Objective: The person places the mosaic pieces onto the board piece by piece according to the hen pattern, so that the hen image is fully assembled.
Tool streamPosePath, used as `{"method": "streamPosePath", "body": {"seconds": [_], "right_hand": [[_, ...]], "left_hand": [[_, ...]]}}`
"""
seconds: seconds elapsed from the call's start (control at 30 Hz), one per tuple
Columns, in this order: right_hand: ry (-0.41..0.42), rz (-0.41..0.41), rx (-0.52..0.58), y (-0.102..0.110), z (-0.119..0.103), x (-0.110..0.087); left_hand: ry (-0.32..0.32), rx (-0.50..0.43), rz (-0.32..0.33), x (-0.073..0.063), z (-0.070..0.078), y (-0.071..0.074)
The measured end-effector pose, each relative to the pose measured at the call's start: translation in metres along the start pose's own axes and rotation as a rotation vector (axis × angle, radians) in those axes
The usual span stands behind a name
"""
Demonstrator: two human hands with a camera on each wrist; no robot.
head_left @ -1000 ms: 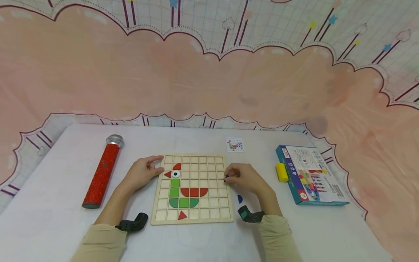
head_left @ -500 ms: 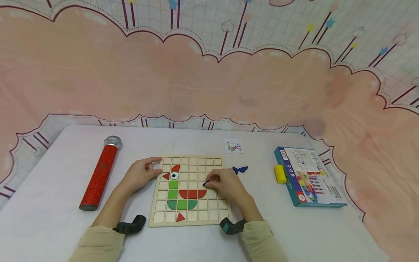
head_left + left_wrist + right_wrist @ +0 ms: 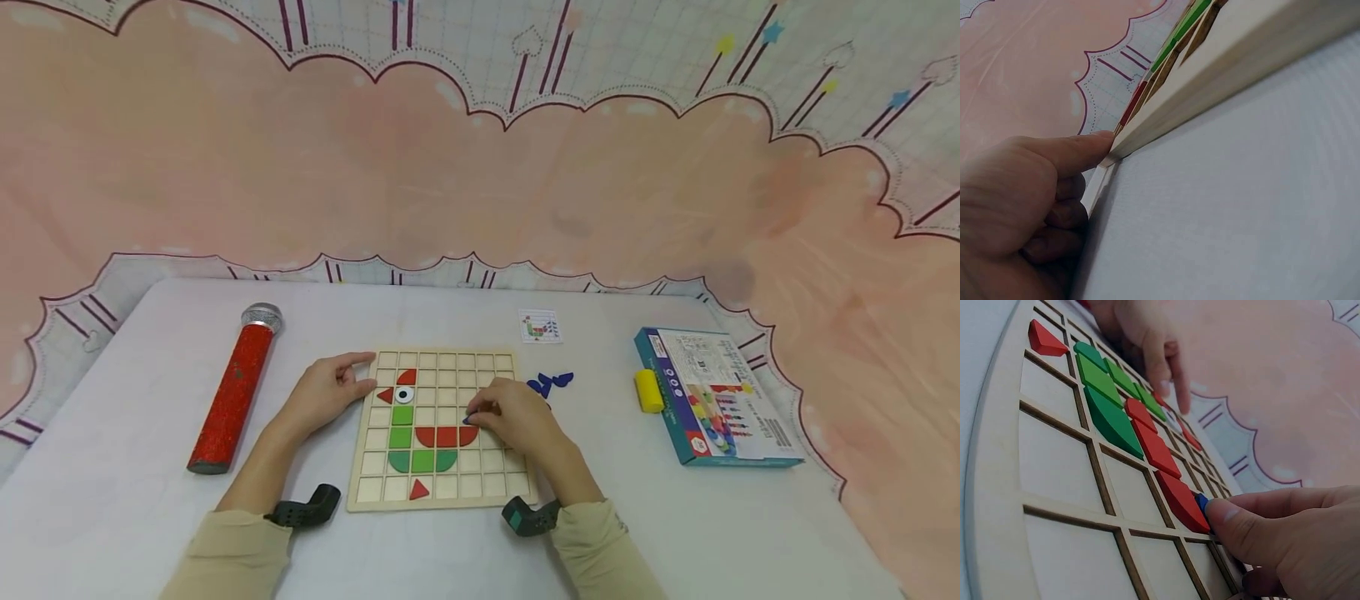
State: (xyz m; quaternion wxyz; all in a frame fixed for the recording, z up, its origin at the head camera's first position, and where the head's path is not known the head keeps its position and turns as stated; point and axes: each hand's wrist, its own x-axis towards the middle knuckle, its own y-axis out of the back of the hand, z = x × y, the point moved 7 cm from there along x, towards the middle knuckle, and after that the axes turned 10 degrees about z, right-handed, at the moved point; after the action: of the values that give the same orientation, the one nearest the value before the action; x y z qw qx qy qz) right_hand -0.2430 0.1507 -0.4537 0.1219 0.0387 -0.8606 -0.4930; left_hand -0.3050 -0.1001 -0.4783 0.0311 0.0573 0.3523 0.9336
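A blue piece (image 3: 1201, 501), pinched in the right hand (image 3: 510, 412), sits just beyond the right end of the red row (image 3: 446, 437) on the gridded board (image 3: 442, 504). The left hand (image 3: 322, 392), finger and thumb extended, touches the left edge. Placing seems underway; next calls for careful alignment.

I'm in what looks like a staged set, its building unclear: a creased, candle-printed backdrop (image 3: 480, 183) wraps behind my white table (image 3: 420, 558).
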Motion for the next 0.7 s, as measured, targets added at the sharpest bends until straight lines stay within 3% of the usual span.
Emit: {"method": "streamPosePath", "body": {"seconds": [0.7], "right_hand": [[0.051,-0.012,0.065,0.0035,0.0058,0.001]], "left_hand": [[0.003,0.003,-0.008,0.0023,0.0013,-0.0008]]}}
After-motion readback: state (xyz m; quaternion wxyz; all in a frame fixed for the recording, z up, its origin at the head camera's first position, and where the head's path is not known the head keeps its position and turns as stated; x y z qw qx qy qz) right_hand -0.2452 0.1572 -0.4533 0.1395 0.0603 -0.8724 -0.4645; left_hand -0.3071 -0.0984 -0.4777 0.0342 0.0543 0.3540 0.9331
